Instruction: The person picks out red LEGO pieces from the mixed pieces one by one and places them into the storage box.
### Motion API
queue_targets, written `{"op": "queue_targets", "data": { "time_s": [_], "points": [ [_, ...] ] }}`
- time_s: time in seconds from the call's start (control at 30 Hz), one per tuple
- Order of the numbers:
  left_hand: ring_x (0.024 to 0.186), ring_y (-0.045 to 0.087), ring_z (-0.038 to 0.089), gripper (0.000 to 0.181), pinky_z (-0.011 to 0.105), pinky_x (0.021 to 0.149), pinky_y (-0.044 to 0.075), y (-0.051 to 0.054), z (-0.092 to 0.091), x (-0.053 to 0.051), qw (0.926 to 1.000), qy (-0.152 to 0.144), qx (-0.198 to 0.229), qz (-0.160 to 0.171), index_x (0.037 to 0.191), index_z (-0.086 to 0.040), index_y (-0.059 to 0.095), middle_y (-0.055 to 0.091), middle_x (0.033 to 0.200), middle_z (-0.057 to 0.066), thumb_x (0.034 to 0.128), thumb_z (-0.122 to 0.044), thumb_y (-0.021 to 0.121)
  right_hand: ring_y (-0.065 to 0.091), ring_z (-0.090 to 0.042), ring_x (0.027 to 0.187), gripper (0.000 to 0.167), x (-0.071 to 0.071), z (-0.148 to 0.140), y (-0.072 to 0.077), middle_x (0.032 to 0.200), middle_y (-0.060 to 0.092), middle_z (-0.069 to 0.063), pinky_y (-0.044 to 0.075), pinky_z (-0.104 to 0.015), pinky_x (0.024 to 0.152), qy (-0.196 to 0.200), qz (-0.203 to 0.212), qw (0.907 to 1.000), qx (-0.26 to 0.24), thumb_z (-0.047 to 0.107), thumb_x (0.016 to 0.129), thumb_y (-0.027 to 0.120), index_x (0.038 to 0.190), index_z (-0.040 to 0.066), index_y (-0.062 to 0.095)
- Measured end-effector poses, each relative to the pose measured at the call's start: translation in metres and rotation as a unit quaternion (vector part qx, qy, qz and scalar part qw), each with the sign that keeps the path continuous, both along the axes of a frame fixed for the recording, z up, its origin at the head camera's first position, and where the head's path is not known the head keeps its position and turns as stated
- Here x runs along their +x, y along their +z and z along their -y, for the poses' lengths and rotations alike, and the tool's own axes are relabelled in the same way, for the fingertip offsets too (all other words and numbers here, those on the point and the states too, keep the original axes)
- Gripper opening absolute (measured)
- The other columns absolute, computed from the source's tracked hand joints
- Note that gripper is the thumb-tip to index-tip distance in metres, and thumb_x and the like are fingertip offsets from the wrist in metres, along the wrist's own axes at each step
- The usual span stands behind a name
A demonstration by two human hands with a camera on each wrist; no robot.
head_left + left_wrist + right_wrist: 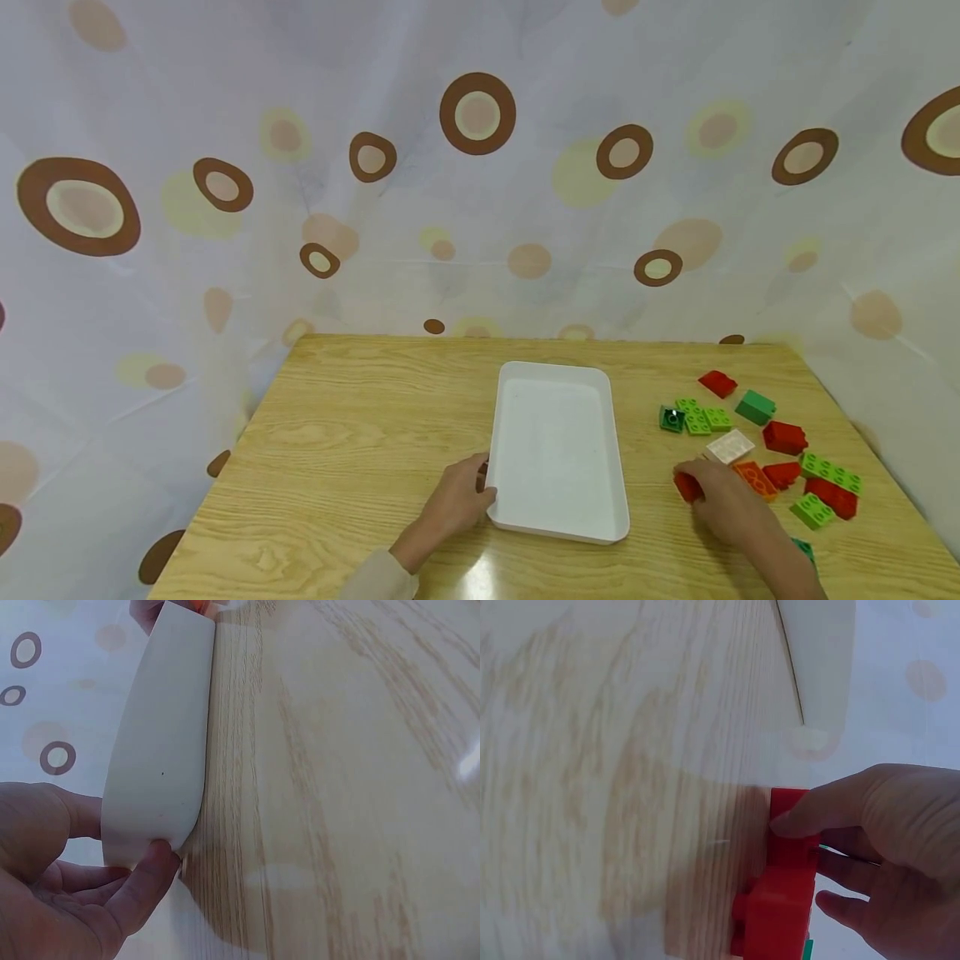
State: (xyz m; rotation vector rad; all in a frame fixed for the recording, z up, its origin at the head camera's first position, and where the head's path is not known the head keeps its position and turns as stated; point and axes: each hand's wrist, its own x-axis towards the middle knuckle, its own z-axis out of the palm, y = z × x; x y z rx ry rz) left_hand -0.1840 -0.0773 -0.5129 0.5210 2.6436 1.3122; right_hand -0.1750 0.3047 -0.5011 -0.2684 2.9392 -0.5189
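We're working over a pale wood-grain table [352, 417]; a shallow white rectangular plastic tray [555, 450] is sitting mid-table; the left hand [457, 496] is gripping its near-left corner, thumb and fingers curled, ideally holding lightly; right of it, the right hand [723, 500] is pinching a glossy red plastic brick [686, 487], best kept square between fingertips.

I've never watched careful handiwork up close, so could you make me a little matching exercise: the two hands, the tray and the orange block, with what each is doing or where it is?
1. Left hand
2. Right hand
3. Tray
4. Orange block

A. White, between the two hands
B. Pinches a red block
C. Lies loose, right of the tray
D. Grips the tray's near left corner

Pairs: 1-D, 2-B, 3-A, 4-C
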Motion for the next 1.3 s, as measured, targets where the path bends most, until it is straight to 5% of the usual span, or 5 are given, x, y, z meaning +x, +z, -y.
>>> {"op": "queue_targets", "data": {
  "time_s": [0.73,1.3],
  "points": [
    [0.085,0.06,0.017,0.044,0.027,0.069,0.052,-0.001,-0.001,-0.001,1.0,-0.002,-0.006,-0.002,0.132,0.009,0.056,0.067,0.108,0.017,0.0879,0.004,0.061,0.054,-0.048,0.115,0.048,0.004,0.029,0.024,0.124,0.059,-0.031,0.047,-0.06,0.092,0.029,-0.108,0.9936,-0.021,-0.002,0.086,0.073,0.129,-0.015,0.056],
    [0.085,0.06,0.017,0.046,0.027,0.07,0.052,-0.001,-0.001,0.0,0.9999,0.005,-0.005,-0.01,0.132,0.009,0.056,0.068,0.106,0.016,0.0867,0.004,0.062,0.059,-0.037,0.113,0.048,0.012,0.079,0.037,0.124,0.062,-0.019,0.054,-0.048,0.087,0.083,-0.147,0.9842,-0.053,-0.001,0.083,0.077,0.129,-0.002,0.062]
  ]
}}
